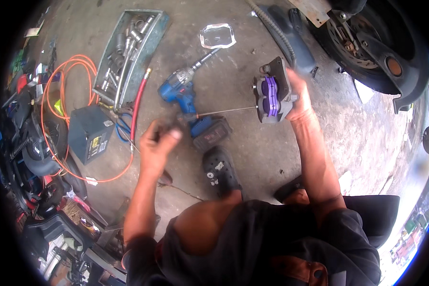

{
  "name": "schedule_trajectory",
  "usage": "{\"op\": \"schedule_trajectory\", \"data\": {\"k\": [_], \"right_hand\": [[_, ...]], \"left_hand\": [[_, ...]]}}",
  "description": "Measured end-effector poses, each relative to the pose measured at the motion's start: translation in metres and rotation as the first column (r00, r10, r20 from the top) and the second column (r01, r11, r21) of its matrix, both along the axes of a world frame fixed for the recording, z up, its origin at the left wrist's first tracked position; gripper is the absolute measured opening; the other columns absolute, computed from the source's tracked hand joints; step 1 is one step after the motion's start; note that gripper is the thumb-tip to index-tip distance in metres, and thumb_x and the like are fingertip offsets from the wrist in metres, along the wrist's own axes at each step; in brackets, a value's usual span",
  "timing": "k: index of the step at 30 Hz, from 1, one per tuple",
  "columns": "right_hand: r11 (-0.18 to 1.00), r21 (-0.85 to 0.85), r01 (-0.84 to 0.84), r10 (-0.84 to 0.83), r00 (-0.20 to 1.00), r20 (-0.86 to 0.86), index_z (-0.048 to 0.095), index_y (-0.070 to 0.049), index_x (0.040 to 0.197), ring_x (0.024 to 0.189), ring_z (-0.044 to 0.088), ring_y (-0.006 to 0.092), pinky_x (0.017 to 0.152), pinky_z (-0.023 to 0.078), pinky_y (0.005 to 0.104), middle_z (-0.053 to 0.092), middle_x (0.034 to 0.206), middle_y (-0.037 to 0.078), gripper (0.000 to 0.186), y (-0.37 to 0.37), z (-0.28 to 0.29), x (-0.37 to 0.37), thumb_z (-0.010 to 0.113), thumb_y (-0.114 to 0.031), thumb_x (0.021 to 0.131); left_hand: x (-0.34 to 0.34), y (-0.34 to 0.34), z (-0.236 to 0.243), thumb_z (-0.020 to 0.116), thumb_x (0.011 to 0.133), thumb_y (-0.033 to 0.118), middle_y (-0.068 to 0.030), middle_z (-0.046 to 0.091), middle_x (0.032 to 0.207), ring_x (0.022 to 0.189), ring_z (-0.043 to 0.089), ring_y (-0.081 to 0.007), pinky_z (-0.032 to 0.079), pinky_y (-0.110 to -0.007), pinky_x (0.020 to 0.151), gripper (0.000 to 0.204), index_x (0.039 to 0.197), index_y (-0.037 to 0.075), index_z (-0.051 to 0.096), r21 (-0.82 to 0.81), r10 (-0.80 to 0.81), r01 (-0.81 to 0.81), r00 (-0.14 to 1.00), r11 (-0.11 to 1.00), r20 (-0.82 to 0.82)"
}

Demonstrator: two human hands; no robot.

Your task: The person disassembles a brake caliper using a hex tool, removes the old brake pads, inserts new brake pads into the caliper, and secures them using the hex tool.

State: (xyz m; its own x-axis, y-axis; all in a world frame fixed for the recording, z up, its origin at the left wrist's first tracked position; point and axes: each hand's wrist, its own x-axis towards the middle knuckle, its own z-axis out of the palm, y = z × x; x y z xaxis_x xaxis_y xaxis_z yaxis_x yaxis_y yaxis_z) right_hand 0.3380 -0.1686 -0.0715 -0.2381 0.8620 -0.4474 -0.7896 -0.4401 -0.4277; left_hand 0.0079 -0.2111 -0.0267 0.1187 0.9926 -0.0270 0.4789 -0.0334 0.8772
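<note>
My right hand [299, 97] grips a grey brake caliper [283, 81] from its right side and holds it up off the floor. Two purple plates [270, 97], which look like brake pads, sit in its opening. My left hand [158, 148] is closed around the dark, blurred handle of a long thin screwdriver [226, 111]. The shaft reaches right, and its tip meets the caliper's left side beside the purple plates. Beneath the shaft, a blue cordless impact wrench [178, 88] with a long socket lies on the floor.
A metal tray [158, 33] of sockets stands at far left, near a dark box-shaped battery [88, 136] and an orange hose [43, 119]. A clear plastic piece [218, 36] lies at the back. A motorcycle wheel [329, 52] stands at far right. My shoe [219, 169] is below the wrench.
</note>
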Motion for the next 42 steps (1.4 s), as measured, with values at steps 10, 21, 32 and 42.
{"op": "schedule_trajectory", "data": {"k": [10,21,32,42], "right_hand": [[0.999,0.002,-0.054,0.051,0.949,0.311,0.055,0.003,0.117,0.084,0.066,0.021,0.075,0.056,0.0321,0.066,0.099,0.014,0.04,0.008,0.002,-0.006,0.053,-0.026,0.09],[0.999,-0.038,-0.022,0.032,0.955,0.295,0.06,0.002,0.11,0.075,0.067,0.0206,0.069,0.056,0.0315,0.068,0.091,0.013,0.035,0.006,0.001,-0.004,0.055,-0.027,0.091],[0.996,-0.085,0.027,-0.008,0.977,0.212,0.06,0.004,0.105,0.069,0.065,0.0184,0.061,0.055,0.0298,0.066,0.086,0.012,0.039,0.009,0.011,-0.017,0.06,-0.032,0.088],[0.998,-0.062,-0.027,0.035,0.991,0.129,0.057,0.0,0.116,0.082,0.066,0.0233,0.073,0.056,0.0357,0.066,0.099,0.014,0.043,0.005,-0.007,-0.006,0.052,-0.034,0.09]], "left_hand": [[0.016,0.008,0.006,0.047,0.089,0.058,-0.0137,0.06,0.076,0.065,0.06,-0.0276,0.048,-0.038,0.058,0.062,0.101,-0.001,0.059,-0.866,0.579,0.292,0.65,0.406,0.491],[-0.01,0.016,0.002,0.067,0.08,0.002,-0.0128,0.063,0.099,0.091,0.06,-0.0299,0.047,-0.04,0.086,0.037,0.115,0.0,0.056,-0.354,0.122,-0.079,0.987,0.932,0.101],[0.003,0.009,0.003,0.064,0.083,0.009,-0.0137,0.064,0.101,0.093,0.063,-0.0282,0.048,-0.041,0.083,0.035,0.116,0.0,0.055,-0.462,0.076,0.039,0.971,0.886,0.228],[0.008,0.021,0.026,0.065,0.081,0.008,-0.0174,0.062,0.108,0.094,0.062,-0.0256,0.051,-0.039,0.079,0.039,0.116,-0.002,0.053,-0.525,-0.055,0.182,0.967,0.832,0.249]]}}
